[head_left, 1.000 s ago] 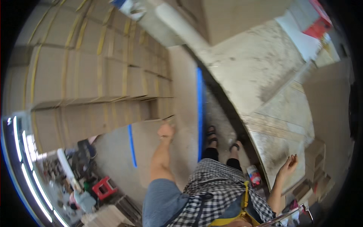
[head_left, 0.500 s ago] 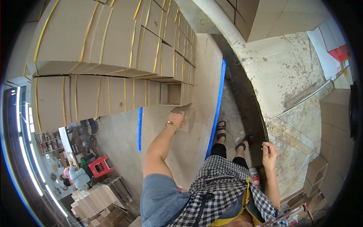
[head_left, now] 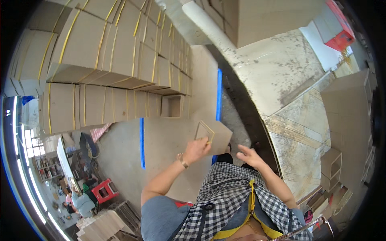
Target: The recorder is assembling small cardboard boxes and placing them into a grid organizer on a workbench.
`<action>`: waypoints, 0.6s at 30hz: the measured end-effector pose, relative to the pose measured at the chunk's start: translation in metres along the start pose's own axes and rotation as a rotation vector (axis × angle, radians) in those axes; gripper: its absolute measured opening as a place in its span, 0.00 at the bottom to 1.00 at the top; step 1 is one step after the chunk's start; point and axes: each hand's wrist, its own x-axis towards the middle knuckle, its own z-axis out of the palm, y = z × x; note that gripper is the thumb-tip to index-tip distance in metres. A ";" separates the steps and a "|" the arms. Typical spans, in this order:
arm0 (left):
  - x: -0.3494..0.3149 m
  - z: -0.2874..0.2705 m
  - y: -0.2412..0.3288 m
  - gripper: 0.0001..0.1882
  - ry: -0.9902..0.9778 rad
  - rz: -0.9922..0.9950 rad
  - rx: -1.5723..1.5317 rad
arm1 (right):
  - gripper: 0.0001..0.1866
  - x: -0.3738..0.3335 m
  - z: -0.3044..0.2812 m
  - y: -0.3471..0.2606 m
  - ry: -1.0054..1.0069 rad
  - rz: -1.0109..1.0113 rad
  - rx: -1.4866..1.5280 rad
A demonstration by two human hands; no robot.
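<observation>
My left hand (head_left: 198,149) is closed on the near edge of a small brown cardboard box (head_left: 221,137), where a yellow band shows. The box hangs tilted in front of me, above a brown board. My right hand (head_left: 250,156) is beside the box, its fingers apart, with a gap between it and the box. Beyond my left hand, one open-faced box (head_left: 173,106) sits at the right end of the lower row of yellow-banded boxes (head_left: 106,104).
Banded boxes (head_left: 112,44) rise in a tall stack at the upper left. The board has blue edges (head_left: 219,94). To the right, a dark curved edge (head_left: 257,108) borders a stained pale surface (head_left: 281,80). Lower left, people sit near a red stool (head_left: 106,191).
My left hand has lifted the box from the board beside the row and brought it nearer to me. My right hand has moved left toward the box and opened its fingers.
</observation>
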 end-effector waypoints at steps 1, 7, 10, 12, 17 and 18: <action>-0.003 0.003 0.026 0.10 0.080 0.023 -0.064 | 0.28 -0.005 0.007 -0.015 0.006 -0.073 0.153; -0.005 -0.023 0.116 0.17 0.305 0.216 -0.077 | 0.21 -0.041 -0.027 -0.062 0.250 -0.341 0.515; 0.012 -0.065 0.147 0.32 0.333 0.371 -0.193 | 0.12 -0.079 -0.079 -0.077 0.234 -0.413 0.185; 0.022 -0.060 0.162 0.29 0.151 0.599 -0.187 | 0.11 -0.103 -0.092 -0.087 0.232 -0.420 0.160; 0.022 -0.028 0.192 0.17 0.161 0.727 -0.350 | 0.13 -0.154 -0.110 -0.098 0.419 -0.445 0.249; 0.017 -0.021 0.200 0.11 0.142 0.682 -0.395 | 0.12 -0.163 -0.111 -0.097 0.424 -0.448 0.233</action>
